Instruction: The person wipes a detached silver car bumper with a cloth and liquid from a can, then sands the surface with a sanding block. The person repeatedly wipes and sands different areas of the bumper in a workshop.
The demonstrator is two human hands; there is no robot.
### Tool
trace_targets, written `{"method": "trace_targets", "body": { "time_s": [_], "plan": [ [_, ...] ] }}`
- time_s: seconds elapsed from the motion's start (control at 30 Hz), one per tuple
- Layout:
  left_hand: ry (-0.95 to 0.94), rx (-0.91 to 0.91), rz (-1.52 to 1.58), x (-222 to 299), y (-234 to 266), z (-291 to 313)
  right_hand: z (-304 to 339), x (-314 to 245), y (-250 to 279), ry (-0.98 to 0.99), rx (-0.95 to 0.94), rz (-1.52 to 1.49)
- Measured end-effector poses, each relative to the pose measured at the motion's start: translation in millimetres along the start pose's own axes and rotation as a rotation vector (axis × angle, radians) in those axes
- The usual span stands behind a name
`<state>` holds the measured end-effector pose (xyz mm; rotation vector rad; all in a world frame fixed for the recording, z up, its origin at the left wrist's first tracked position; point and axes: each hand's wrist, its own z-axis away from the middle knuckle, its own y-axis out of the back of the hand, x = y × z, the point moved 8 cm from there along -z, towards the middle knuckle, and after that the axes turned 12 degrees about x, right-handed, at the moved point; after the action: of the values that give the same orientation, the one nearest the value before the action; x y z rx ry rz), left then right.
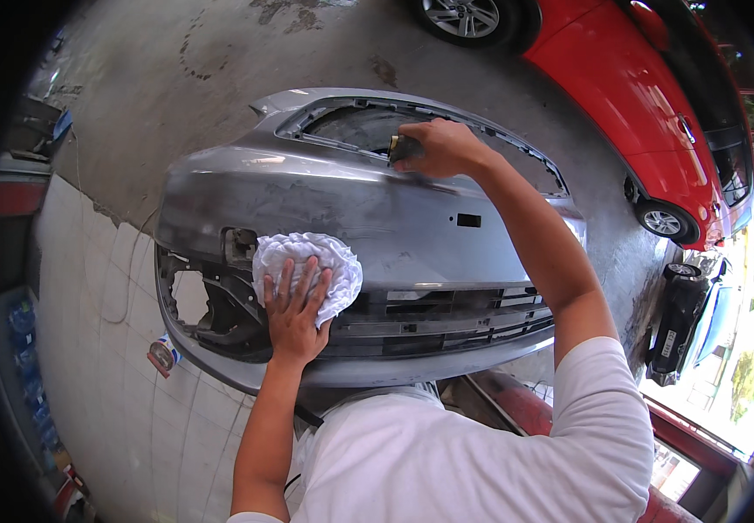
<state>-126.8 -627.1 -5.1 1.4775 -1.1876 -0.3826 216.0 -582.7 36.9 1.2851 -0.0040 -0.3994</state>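
Note:
A grey car bumper [342, 209], with dull patches on its upper face, lies crosswise in front of me. My left hand [296, 309] rests with spread fingers on a bunched white cloth [329, 266], holding it against the bumper's left part, above the lower grille. The thumb is tucked at the cloth's edge. Farther off, my right hand [445, 146] is closed around a small dark block [405, 150] with a yellowish edge, at the rim of the bumper's upper opening. The fingers partly hide the block, so its exact kind is unclear.
A tin can [165, 352] stands on the tiled floor [106, 288] left of the bumper. A red car [621, 96] is parked at the far right, and a black car [684, 322] beyond it. Blue bottles [26, 349] line the left edge.

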Motion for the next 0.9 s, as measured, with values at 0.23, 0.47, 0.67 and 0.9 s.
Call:
{"method": "trace_targets", "body": {
  "time_s": [0.23,0.47,0.67,0.9],
  "plan": [
    [0.042,0.032,0.067,-5,-7,3,-9,8,-22,0.042,0.052,0.042],
    [0.054,0.018,0.056,-1,-3,0,-27,-11,-23,0.158,0.160,-0.015],
    [0.030,0.009,0.029,-6,-7,4,-93,-94,-30,0.284,0.242,0.037],
    [0.040,0.020,0.060,-6,-9,5,-56,-41,-32,0.117,0.052,0.122]
  ]
}}
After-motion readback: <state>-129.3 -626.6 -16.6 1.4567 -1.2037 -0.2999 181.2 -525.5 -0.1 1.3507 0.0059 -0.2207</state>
